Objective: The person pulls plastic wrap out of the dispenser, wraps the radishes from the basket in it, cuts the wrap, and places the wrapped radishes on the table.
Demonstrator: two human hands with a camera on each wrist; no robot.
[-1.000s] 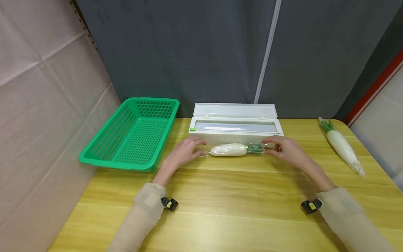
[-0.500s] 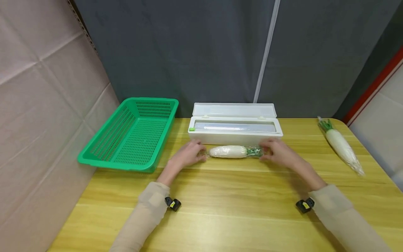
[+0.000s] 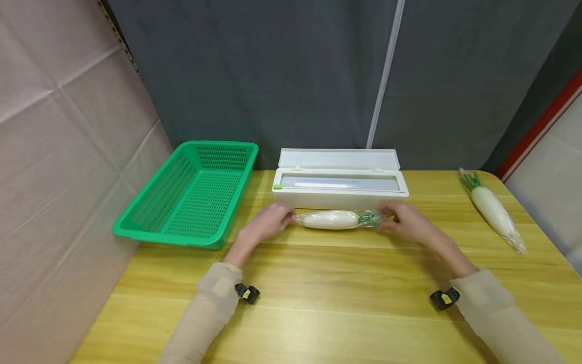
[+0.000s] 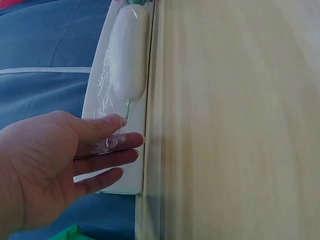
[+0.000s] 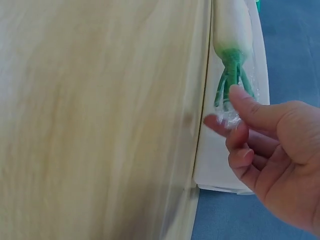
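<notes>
A white radish point(image 3: 330, 220) with short green stalks point(image 3: 370, 218), wrapped in clear plastic wrap, lies crosswise in front of the white cling film box point(image 3: 341, 199). My left hand point(image 3: 268, 221) pinches the gathered wrap point(image 4: 111, 143) beyond the root tip, between thumb and forefinger. At the stalk end, my right hand point(image 3: 409, 221) holds the other end of the wrap point(image 5: 230, 116) between thumb and fingers. In the right wrist view the stalks point(image 5: 231, 75) show through the film, just above the thumb tip.
The box's lid point(image 3: 338, 159) stands raised, with a film roll point(image 3: 338, 183) inside and a green slider point(image 3: 278, 186) at its left. A green plastic basket point(image 3: 213, 202) is on the left. Another wrapped radish point(image 3: 495, 212) lies at the table's right edge.
Both hands came inward on the wrap's ends, then moved slightly apart again. The radish has shifted a little toward me. Box, basket and second radish stay put.
</notes>
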